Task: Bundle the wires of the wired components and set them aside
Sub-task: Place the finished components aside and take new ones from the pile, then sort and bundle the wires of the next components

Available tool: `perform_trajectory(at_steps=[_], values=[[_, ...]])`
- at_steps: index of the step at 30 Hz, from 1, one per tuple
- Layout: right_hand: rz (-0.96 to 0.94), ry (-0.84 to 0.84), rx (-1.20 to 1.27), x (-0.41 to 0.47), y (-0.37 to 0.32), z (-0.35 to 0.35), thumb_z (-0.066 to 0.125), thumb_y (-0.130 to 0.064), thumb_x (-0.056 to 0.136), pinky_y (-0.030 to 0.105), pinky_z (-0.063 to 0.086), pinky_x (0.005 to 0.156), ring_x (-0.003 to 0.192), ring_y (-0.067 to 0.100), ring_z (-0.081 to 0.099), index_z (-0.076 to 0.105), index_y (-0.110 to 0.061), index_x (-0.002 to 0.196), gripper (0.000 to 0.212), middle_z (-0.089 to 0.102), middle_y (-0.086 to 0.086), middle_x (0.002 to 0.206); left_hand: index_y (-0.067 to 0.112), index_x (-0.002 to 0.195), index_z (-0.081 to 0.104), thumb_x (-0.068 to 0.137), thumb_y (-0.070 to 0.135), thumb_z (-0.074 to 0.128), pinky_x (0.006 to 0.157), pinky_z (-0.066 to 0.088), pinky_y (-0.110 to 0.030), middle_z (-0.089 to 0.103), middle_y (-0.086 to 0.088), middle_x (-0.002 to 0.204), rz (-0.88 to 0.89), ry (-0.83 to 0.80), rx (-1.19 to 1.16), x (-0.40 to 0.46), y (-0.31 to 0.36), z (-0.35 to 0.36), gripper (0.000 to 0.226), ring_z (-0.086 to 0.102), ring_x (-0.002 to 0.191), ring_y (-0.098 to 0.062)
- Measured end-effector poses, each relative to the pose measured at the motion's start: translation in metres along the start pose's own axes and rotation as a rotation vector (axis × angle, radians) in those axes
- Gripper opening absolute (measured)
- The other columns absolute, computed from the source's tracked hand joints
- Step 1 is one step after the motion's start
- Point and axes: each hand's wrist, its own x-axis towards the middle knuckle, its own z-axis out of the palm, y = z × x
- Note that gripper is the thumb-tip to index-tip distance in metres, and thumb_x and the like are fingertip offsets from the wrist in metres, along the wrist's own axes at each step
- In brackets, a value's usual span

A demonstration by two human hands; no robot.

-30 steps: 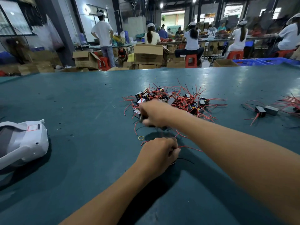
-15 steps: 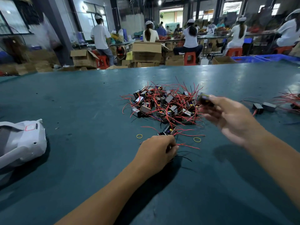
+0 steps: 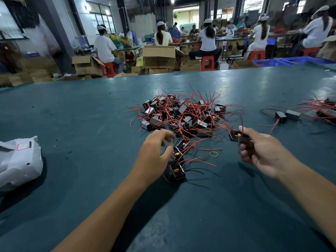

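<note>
A pile of small black wired components (image 3: 181, 115) with red leads lies mid-table on the green table (image 3: 81, 124). My right hand (image 3: 263, 153) grips one black component (image 3: 235, 136) just right of the pile, a red wire sticking up from it. My left hand (image 3: 154, 155) hovers at the pile's near edge with curled, blurred fingers; I cannot see whether it holds anything. Three separate components (image 3: 177, 171) lie in a row right beside my left hand. A yellow rubber band (image 3: 214, 154) rests between my hands.
More wired components (image 3: 287, 115) and a red-wire heap (image 3: 323, 110) lie at the far right. A white plastic object (image 3: 18, 160) sits at the left edge. Beyond the table are cardboard boxes (image 3: 158, 57) and seated workers.
My right hand drew back from the pile toward me with a component in it. My left hand lifted off the near components and moved forward over the spot where a second rubber band lay.
</note>
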Motion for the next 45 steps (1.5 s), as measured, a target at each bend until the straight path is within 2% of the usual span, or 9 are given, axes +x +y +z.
perform_trajectory(at_steps=[4,11,17,22,27,32,39,42,45], values=[[0.011,-0.012,-0.047,0.001,0.002,-0.001,0.062,-0.037,0.092,0.022,0.028,0.040,0.042,0.012,0.032,0.052,-0.019,0.072,0.029,0.041,0.000,0.053,0.025,0.102,0.065,0.086,-0.006,0.054,0.106,0.036,-0.042,0.059,0.013,0.120,-0.031,-0.253,0.147,0.003,-0.010,0.001,0.036,0.046,0.117,-0.014],[-0.002,-0.053,-0.094,0.001,0.006,0.000,0.062,-0.039,0.092,0.026,0.026,0.047,0.045,0.015,0.031,0.051,-0.020,0.069,0.032,0.041,0.001,0.055,0.033,0.130,0.061,0.099,0.015,0.048,0.092,0.026,-0.032,0.060,0.010,0.125,-0.051,-0.248,0.451,0.007,-0.026,-0.002,0.039,0.045,0.118,-0.017],[-0.018,-0.054,-0.079,0.001,0.003,0.000,0.063,-0.039,0.091,0.025,0.026,0.042,0.047,0.014,0.027,0.055,-0.019,0.070,0.030,0.034,-0.001,0.057,0.020,0.135,0.057,0.101,0.019,0.042,0.088,0.037,-0.036,0.055,-0.004,0.114,-0.196,-0.185,0.604,0.011,-0.037,-0.003,0.037,0.048,0.106,-0.025],[0.007,-0.145,-0.029,-0.002,0.002,0.001,0.065,-0.036,0.090,0.025,0.028,0.044,0.050,0.013,0.032,0.059,-0.013,0.082,0.025,0.037,0.002,0.065,0.007,0.158,0.015,0.101,0.008,0.042,0.106,0.035,-0.041,0.043,-0.013,0.148,-0.289,-0.164,0.385,0.012,-0.038,-0.006,0.063,0.041,0.132,-0.031],[0.029,-0.137,-0.073,-0.003,0.002,0.002,0.067,-0.035,0.088,0.022,0.030,0.041,0.048,0.013,0.036,0.059,-0.014,0.082,0.023,0.040,0.000,0.062,0.011,0.135,0.057,0.088,-0.009,0.052,0.102,0.041,-0.029,0.059,-0.001,0.129,0.192,0.131,0.196,0.010,-0.017,-0.013,0.051,0.054,0.118,-0.018],[0.033,-0.136,-0.111,-0.001,0.001,-0.002,0.069,-0.038,0.087,0.024,0.032,0.041,0.046,0.014,0.038,0.064,-0.018,0.067,0.028,0.043,-0.001,0.058,0.008,0.086,0.067,0.082,-0.010,0.055,0.083,0.050,-0.027,0.066,0.000,0.102,0.386,-0.124,-0.008,0.000,-0.002,-0.009,0.022,0.062,0.098,-0.015],[0.024,-0.114,-0.149,-0.002,0.001,-0.003,0.063,-0.039,0.091,0.023,0.039,0.041,0.046,0.016,0.051,0.065,-0.014,0.082,0.026,0.053,0.004,0.057,0.010,0.079,0.072,0.082,0.005,0.048,0.074,0.046,-0.023,0.064,0.002,0.091,0.357,-0.087,-0.179,-0.005,0.011,-0.005,0.024,0.060,0.084,-0.014],[-0.010,-0.224,-0.151,-0.011,0.000,0.005,0.064,-0.041,0.086,0.024,0.044,0.043,0.050,0.018,0.057,0.067,-0.014,0.081,0.028,0.058,0.007,0.061,0.013,0.087,0.072,0.085,0.008,0.057,0.067,0.050,-0.028,0.066,0.006,0.085,0.264,-0.096,-0.300,-0.009,0.019,-0.003,0.016,0.062,0.075,-0.016],[-0.069,-0.393,-0.112,-0.024,0.001,0.015,0.065,-0.039,0.081,0.024,0.051,0.048,0.060,0.024,0.066,0.067,-0.013,0.080,0.026,0.065,0.014,0.070,0.027,0.101,0.070,0.087,0.034,0.066,0.062,0.054,-0.034,0.069,0.001,0.084,0.067,-0.152,-0.456,-0.016,0.026,0.004,0.016,0.065,0.070,-0.017]])
